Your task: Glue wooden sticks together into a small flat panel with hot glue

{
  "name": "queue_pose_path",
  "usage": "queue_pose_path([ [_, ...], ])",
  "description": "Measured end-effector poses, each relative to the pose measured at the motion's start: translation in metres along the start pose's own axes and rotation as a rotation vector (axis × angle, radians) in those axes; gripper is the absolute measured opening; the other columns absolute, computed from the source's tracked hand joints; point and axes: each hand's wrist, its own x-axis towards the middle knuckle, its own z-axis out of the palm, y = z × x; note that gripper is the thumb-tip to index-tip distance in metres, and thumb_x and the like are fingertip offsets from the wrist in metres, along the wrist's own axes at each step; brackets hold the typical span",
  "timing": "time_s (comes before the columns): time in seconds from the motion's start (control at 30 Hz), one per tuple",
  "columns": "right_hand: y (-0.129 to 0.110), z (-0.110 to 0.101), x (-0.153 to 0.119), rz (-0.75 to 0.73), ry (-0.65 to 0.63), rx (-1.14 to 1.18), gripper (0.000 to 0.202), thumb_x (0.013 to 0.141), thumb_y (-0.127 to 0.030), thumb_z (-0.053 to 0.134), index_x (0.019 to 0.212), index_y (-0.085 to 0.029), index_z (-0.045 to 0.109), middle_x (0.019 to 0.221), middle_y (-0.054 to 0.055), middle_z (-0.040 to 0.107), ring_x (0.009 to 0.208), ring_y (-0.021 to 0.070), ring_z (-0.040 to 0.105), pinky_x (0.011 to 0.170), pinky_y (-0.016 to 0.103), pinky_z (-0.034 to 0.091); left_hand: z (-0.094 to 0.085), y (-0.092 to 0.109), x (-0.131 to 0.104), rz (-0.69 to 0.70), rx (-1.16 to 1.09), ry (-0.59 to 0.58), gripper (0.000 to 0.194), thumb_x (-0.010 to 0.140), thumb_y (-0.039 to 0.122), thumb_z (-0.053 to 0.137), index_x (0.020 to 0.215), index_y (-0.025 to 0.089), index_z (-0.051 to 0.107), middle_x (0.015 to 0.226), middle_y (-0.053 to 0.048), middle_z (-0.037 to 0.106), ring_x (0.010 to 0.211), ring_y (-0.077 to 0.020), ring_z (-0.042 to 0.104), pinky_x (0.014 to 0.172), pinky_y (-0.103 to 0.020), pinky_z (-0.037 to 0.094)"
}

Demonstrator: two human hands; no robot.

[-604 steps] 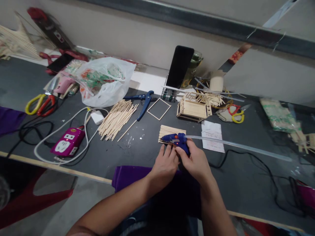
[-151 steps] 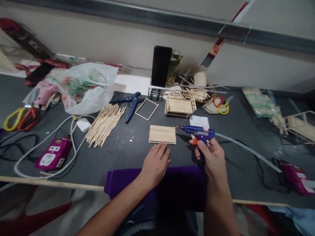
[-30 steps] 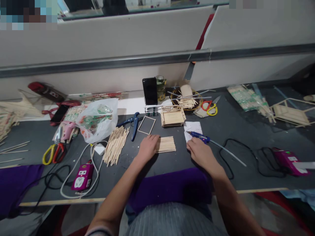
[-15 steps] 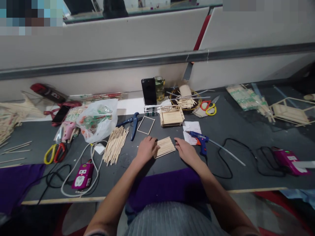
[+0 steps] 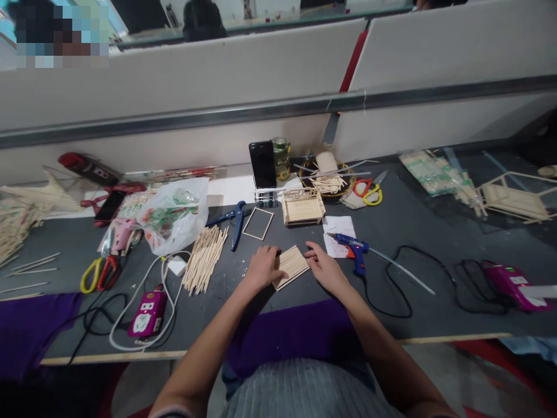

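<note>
Swung further askew than a moment ago, the panel (image 5: 295, 264) lies back from the front edge of the desk (image 5: 452, 232), left hand (image 5: 260, 270) grasping its left end, right hand (image 5: 325, 268) at the other in a hold I cannot tell, and uneven pressure could loosen its sticks (image 5: 300, 259).

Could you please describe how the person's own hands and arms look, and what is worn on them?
The left hand and the right hand are bare, with no gloves, and no ring or watch can be made out. Both forearms are uncovered. Dark edges at the picture's bottom may be sleeve hems, but they are cut off.
</note>
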Motion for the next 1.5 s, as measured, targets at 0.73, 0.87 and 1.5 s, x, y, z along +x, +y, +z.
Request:
queue_pose_path([
  [0.73,-0.026,-0.034,0.014,-0.349,-0.279,-0.277,0.018,0.088,-0.021,0.053,0.098,-0.02,0.067,0.087,0.006,0.07,0.086,0.0189,0.063,0.079,0.03,0.046,-0.012,-0.028,-0.022,-0.039,-0.893,-0.001,0.032,0.06,0.035,0.074,0.073,0.018,0.051,0.066,0.006,0.053,0.061,-0.0103,0.048,0.057,-0.021,0.036],
  [0.87,-0.025,-0.041,0.01,-0.314,0.02,-0.123,0.024,0.092,-0.028,0.046,0.078,-0.02,0.064,0.075,0.002,0.066,0.074,0.0163,0.061,0.071,0.027,0.045,-0.021,-0.036,-0.029,-0.042,-0.883,0.052,0.031,0.062,0.036,0.074,0.074,0.018,0.051,0.068,0.005,0.055,0.063,-0.0107,0.05,0.058,-0.021,0.038],
  [1.5,-0.034,-0.033,-0.001,-0.157,0.315,-0.061,0.026,0.091,-0.035,0.046,0.089,-0.021,0.068,0.071,0.003,0.069,0.07,0.018,0.066,0.071,0.027,0.049,-0.003,-0.039,-0.053,-0.181,-1.124,0.523,0.031,0.066,0.035,0.075,0.076,0.02,0.049,0.067,0.004,0.064,0.059,-0.0115,0.059,0.06,-0.025,0.048],
])
